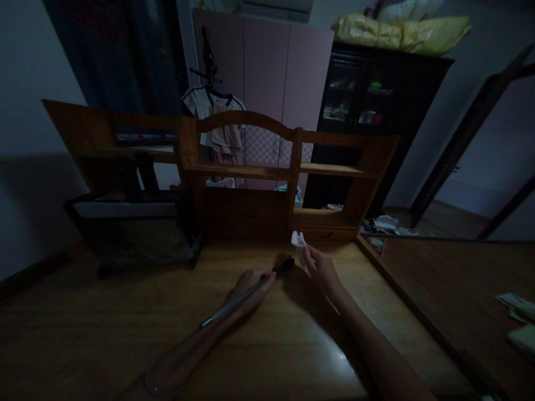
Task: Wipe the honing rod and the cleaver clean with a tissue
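Note:
My left hand (251, 292) is just above or resting on the wooden desk, closed around a long-handled brush. The brush's slim grey handle (234, 303) slants back over my wrist, and its dark head (286, 265) points right, toward my other hand. My right hand (320, 267) is raised a little over the desk, fingers pinched on a white tissue-like piece (298, 241) that sticks up past the fingertips. The two hands are apart, with the brush head between them. Dim light hides the fine detail of both held things.
A wooden shelf unit (244, 171) rises along the back of the desk (267, 356). On the left stands a dark-framed box-like object (137, 234). A lower brown surface (451, 278) with papers or cloths (518, 306) lies right. Wardrobes stand behind.

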A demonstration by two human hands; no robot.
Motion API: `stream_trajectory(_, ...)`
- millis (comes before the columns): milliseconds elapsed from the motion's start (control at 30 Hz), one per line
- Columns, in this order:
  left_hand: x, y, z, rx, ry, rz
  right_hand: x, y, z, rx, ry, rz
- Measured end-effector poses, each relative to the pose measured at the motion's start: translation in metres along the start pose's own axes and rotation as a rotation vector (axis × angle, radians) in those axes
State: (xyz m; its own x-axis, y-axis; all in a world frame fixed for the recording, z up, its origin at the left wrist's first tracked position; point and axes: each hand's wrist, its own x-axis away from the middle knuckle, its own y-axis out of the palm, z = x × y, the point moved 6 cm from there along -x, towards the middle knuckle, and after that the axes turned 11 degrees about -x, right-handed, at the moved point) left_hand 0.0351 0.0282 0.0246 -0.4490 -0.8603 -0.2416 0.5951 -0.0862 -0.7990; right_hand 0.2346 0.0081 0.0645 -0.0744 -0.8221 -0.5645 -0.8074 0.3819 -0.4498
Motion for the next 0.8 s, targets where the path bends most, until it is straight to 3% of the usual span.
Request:
stream_trajectory(100,0.001,-0.001,0.001,0.002,0.002,0.006,0.004,0.021,-0.001,-0.041,0.004,-0.214)
stream_trajectory(200,0.001,-0.001,0.001,-0.008,-0.005,-0.012,0.009,0.033,-0.005,-0.115,0.018,-0.318)
stream_trajectory(433,0.001,0.001,0.000,-0.018,-0.031,0.021,0.016,0.041,-0.015,-0.229,0.032,-0.337)
stream_trajectory(800,0.004,0.002,0.005,-0.145,0.009,-0.012,0.017,0.043,-0.010,-0.311,0.164,-0.242)
